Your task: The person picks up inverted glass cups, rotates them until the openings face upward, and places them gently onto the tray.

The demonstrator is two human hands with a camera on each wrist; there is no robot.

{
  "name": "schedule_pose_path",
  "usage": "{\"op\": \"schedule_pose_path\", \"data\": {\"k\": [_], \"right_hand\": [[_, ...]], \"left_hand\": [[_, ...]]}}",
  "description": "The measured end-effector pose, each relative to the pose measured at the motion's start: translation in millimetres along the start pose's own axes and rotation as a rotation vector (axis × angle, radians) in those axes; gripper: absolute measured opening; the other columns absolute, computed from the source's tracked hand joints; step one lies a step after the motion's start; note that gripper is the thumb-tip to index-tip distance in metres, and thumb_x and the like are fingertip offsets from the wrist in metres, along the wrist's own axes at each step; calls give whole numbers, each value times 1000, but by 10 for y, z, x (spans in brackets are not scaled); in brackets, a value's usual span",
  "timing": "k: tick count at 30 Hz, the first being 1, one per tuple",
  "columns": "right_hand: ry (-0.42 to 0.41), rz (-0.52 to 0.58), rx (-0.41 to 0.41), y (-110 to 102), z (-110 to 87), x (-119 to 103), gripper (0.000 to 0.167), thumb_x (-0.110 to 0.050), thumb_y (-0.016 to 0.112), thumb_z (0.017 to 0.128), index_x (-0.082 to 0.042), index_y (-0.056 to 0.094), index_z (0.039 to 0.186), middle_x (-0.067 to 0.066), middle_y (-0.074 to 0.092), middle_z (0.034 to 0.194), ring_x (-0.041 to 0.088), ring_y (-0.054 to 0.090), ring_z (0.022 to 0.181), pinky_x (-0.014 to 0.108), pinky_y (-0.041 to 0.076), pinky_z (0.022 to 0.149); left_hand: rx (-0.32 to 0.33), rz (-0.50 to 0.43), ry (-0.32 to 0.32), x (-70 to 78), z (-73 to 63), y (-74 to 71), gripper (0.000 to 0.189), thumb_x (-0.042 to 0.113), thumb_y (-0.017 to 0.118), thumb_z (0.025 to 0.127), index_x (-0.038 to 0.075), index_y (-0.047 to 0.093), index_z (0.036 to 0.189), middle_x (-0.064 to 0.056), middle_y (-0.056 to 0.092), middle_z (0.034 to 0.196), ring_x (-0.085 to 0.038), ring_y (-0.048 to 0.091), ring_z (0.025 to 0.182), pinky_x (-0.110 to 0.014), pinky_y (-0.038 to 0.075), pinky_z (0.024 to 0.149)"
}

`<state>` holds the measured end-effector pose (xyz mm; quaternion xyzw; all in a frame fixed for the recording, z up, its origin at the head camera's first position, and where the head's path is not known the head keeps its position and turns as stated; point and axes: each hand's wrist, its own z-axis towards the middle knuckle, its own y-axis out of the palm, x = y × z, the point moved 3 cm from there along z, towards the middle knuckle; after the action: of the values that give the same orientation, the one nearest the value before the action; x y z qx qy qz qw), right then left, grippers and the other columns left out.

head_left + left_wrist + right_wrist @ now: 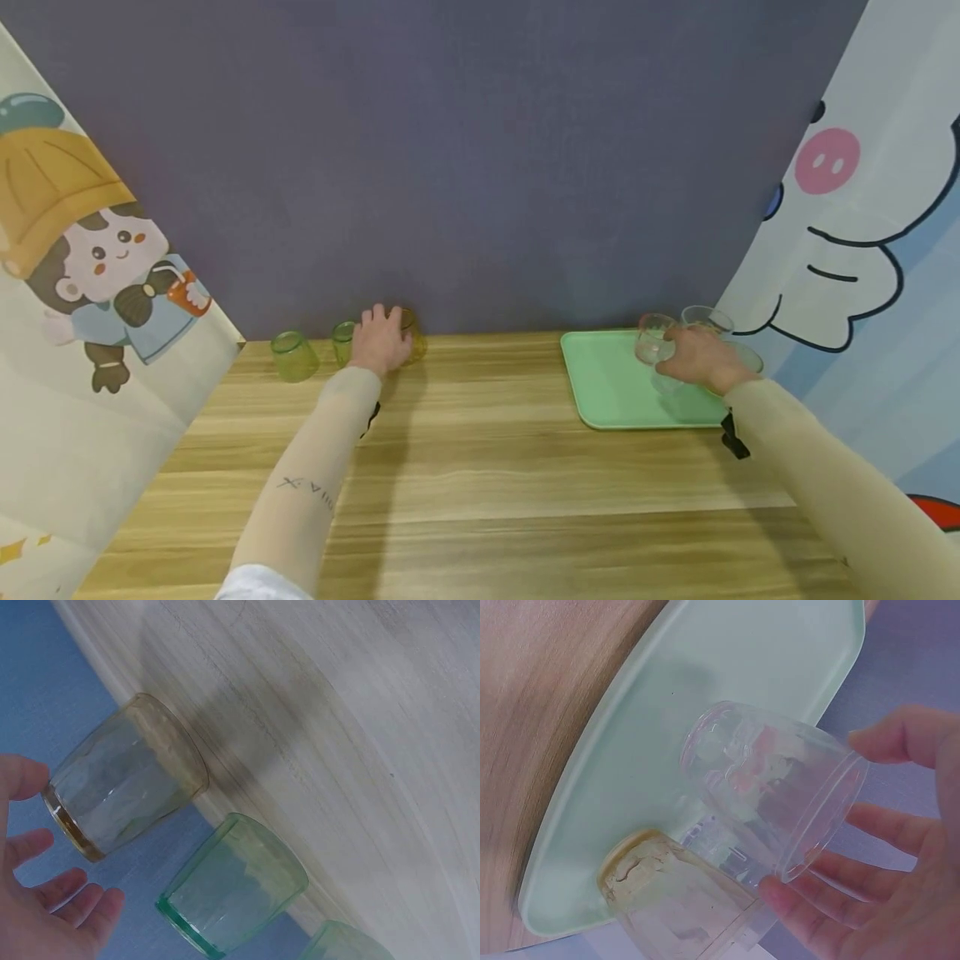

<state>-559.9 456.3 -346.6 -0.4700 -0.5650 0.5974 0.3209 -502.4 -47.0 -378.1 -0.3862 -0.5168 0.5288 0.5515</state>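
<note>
My left hand (381, 340) reaches to the back of the table. In the left wrist view its thumb is right at the rim of an amber glass tumbler (127, 776), and the other fingers spread loosely beside that rim. A green tumbler (232, 889) stands close by, with another green tumbler (294, 357) farther left. At the right, my right hand (701, 358) holds a clear glass tumbler (772, 787) by its rim, thumb on one side and fingertips on the other, over the light green tray (615, 392).
On the tray, a tumbler with an amber base (671, 892) and more clear glasses, one a pink-tinged glass (651, 340), stand close around the right hand. A dark grey panel (480, 167) rises behind the wooden table (480, 483). Printed cartoon sheets flank both sides.
</note>
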Motion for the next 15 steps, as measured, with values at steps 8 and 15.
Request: {"op": "schedule_pose_path", "data": {"k": [8, 15], "right_hand": [[-4, -19, 16, 44, 48, 12, 67, -34, 64, 92, 8, 48, 143, 37, 47, 142, 59, 45, 124, 70, 45, 89], [4, -12, 43, 37, 66, 53, 64, -32, 63, 93, 10, 50, 139, 39, 48, 138, 60, 43, 125, 72, 43, 91]], "left_hand": [[-7, 22, 0, 12, -1, 80, 54, 27, 52, 103, 3, 41, 149, -29, 37, 144, -48, 36, 132, -60, 40, 104], [-20, 46, 9, 75, 38, 27, 50, 26, 49, 104, 3, 41, 148, -29, 38, 144, -48, 36, 132, -59, 39, 105]]}}
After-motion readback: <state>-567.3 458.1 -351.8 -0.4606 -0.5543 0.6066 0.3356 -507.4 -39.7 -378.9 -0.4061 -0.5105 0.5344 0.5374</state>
